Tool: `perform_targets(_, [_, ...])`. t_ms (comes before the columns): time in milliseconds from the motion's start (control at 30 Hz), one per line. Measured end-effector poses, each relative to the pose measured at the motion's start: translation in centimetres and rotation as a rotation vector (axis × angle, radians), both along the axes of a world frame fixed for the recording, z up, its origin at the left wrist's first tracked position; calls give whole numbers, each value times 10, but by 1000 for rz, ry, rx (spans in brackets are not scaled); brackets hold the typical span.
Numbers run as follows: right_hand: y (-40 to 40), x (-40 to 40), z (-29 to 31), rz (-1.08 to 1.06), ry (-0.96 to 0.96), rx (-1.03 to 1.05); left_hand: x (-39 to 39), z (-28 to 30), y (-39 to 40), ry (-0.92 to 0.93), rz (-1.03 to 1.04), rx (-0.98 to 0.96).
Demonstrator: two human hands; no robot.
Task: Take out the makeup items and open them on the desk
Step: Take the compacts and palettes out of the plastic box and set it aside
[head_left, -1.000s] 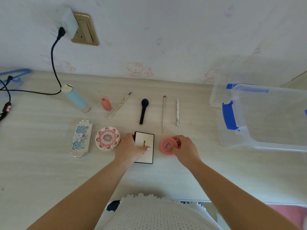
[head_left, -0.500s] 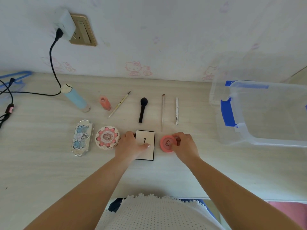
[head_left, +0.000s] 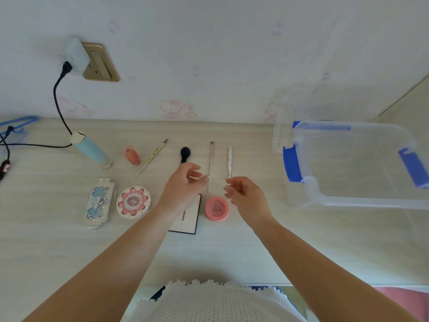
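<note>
Makeup lies in two rows on the desk. The near row holds a blue ornate palette point(head_left: 99, 203), a round pink flower compact point(head_left: 133, 202), a white square compact point(head_left: 189, 217) and a round pink pot point(head_left: 216, 208), all closed. Behind them lie a light blue tube point(head_left: 91, 149), an orange lipstick point(head_left: 132, 156), a thin brush point(head_left: 152, 157), a black brush point(head_left: 185, 153), a pink-handled brush point(head_left: 210, 166) and a white pencil point(head_left: 229, 161). My left hand point(head_left: 183, 187) hovers above the white compact, fingers apart, holding nothing. Raised beside the pink pot, my right hand point(head_left: 243, 196) is loosely open and holds nothing.
A clear plastic box point(head_left: 355, 201) with blue latches stands at the right, with its lid leaning against the wall behind. A black cable point(head_left: 58, 105) runs from a wall socket point(head_left: 97, 63) across the desk's left end. The desk's front edge is near my body.
Both hands have let go of the white compact and the pink pot and lifted up and away from me. The two items stay on the desk.
</note>
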State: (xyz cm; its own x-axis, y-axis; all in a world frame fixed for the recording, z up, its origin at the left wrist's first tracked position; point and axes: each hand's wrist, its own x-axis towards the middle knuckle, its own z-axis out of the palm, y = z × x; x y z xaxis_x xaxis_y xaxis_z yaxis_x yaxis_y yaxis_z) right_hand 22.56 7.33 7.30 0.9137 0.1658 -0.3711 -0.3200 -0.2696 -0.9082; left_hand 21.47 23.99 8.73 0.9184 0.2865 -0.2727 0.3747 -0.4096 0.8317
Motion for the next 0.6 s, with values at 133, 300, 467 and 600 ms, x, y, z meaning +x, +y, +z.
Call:
perform_targets(133, [-22,14,35,-12,-31,119,20,28,-38,-102,-9,-51])
perform_targets(300, [-75,40,75,-11,-63,175,48,56,-83,-178,-74,-45])
perform_targets(467, [-139,73,101,-63,-148,116,77,70,-127,-230,-94,-46])
perform_targets(600, [-189,99,104,-83,-196,69,97,72,-157,-220,-85,-58])
